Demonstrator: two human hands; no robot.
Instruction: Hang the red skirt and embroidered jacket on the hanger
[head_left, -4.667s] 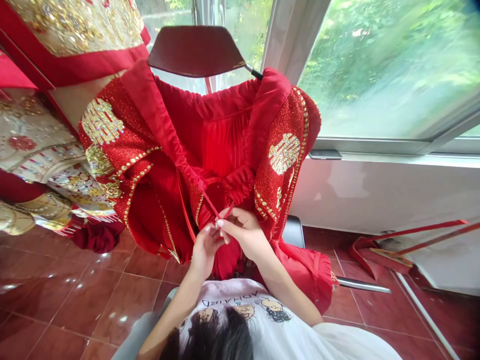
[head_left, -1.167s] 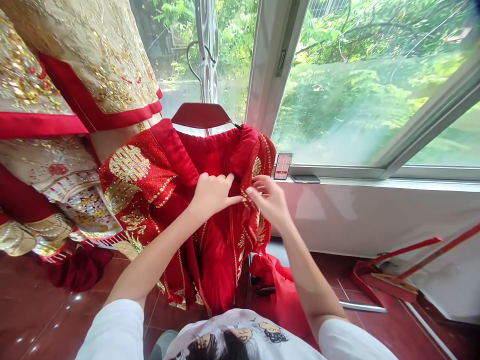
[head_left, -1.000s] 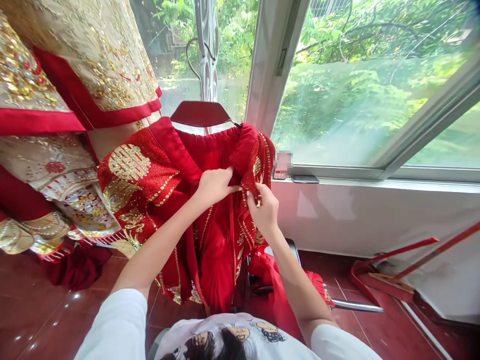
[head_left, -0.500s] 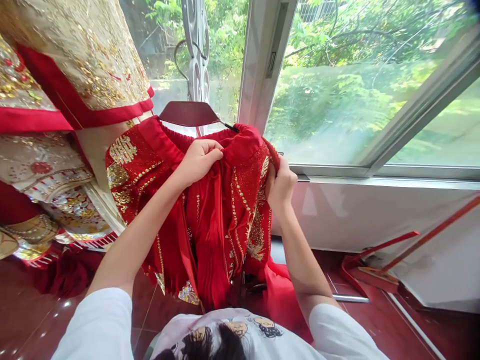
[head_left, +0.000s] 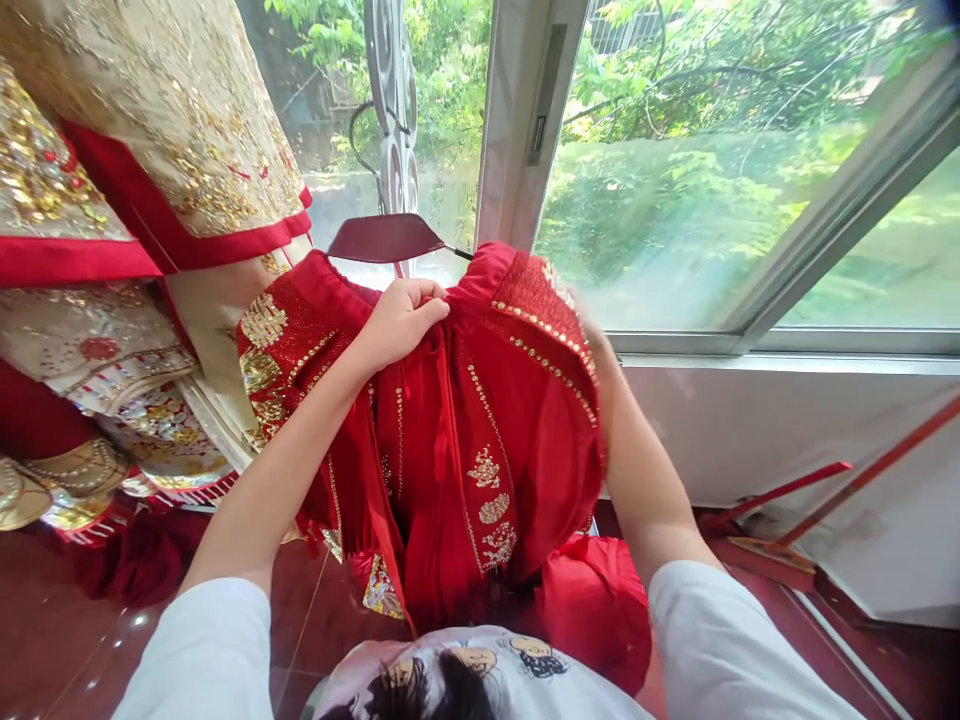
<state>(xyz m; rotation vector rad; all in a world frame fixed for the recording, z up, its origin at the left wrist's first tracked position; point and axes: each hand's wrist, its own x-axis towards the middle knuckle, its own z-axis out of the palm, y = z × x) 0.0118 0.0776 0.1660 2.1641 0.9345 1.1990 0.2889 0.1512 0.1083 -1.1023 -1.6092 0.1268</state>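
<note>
A red skirt (head_left: pixel 420 430) with gold embroidery, beaded lines and a gathered waistband hangs in front of me from a dark red hanger (head_left: pixel 386 238) with a black hook. My left hand (head_left: pixel 409 315) is closed on the waistband near its middle, thumb and fingers pinching the cloth. Along the right side, my right hand (head_left: pixel 596 345) is at the outer edge of an embroidered panel (head_left: pixel 551 330), which bulges outward. Cloth and motion blur hide its fingers. Pleated red fabric falls below my left hand.
Cream garments (head_left: pixel 195 120) with gold sequins and red trim hang close on the left. Behind the skirt are a white scrolled metal upright (head_left: pixel 394 110) and a window frame (head_left: pixel 517 130). A dustpan (head_left: pixel 765 560) with a red handle stands low on the right.
My right hand has moved outward and partly behind the cloth, spreading the skirt's right panel wide. The left hand keeps its pinch at the waistband.
</note>
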